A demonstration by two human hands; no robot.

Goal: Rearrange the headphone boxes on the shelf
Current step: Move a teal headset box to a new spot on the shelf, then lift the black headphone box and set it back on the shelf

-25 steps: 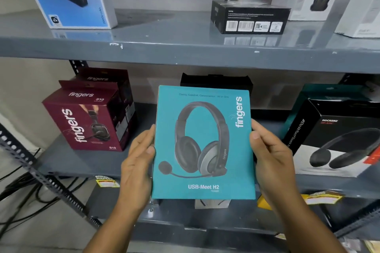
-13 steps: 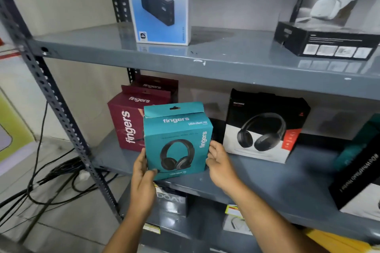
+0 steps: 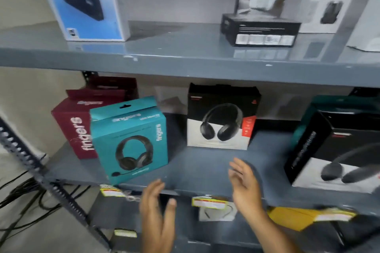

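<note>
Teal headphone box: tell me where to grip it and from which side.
Take the teal headphone box by its two vertical side faces, coming from the front. It stands upright at the shelf edge, its right face free; the maroon box crowds its left, so slide those fingers in carefully.

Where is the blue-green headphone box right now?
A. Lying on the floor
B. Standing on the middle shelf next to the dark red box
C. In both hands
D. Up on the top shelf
B. The teal box stands on the middle shelf right beside the maroon box, while the left hand and right hand are open and apart from it.
</note>
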